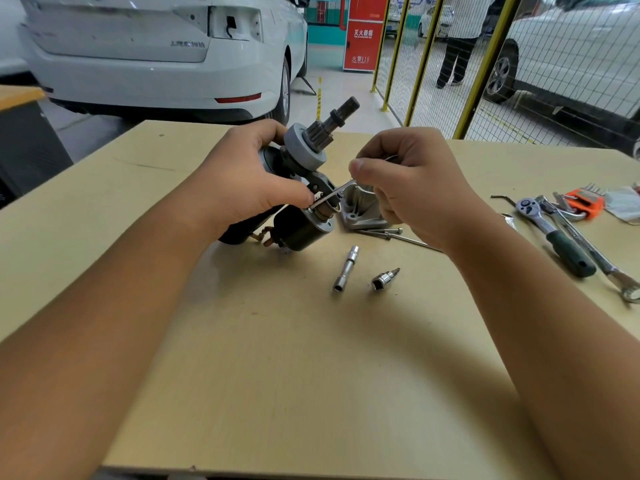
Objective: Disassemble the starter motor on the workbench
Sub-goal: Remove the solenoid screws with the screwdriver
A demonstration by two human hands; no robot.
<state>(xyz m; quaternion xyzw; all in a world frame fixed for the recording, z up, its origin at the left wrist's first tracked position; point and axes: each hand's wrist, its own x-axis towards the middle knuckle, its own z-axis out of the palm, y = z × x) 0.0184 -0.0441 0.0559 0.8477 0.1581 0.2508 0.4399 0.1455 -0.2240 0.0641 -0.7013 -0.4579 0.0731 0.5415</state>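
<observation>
l hand (pixel 242 181) grips starter motor (pixel 301 188) tilted above bench – r hand (pixel 408 188) pinches thin tool (pixel 332 194) at it

Bright, even light fills the scene, seemingly from overhead; the pale tan wooden table (pixel 277 358) shows only soft, faint shadows, one lying just below the left hand (pixel 249 181) and a dimmer one under the right hand (pixel 408 188); small glints sit on the chrome ratchet with the green handle (pixel 554 233) off to the right of the right hand; wide-angle bending curves the table edge and stretches both forearms near the lower corners; the glossy white car (pixel 156 53) beyond the left hand looks soft and slightly blurred.
</observation>
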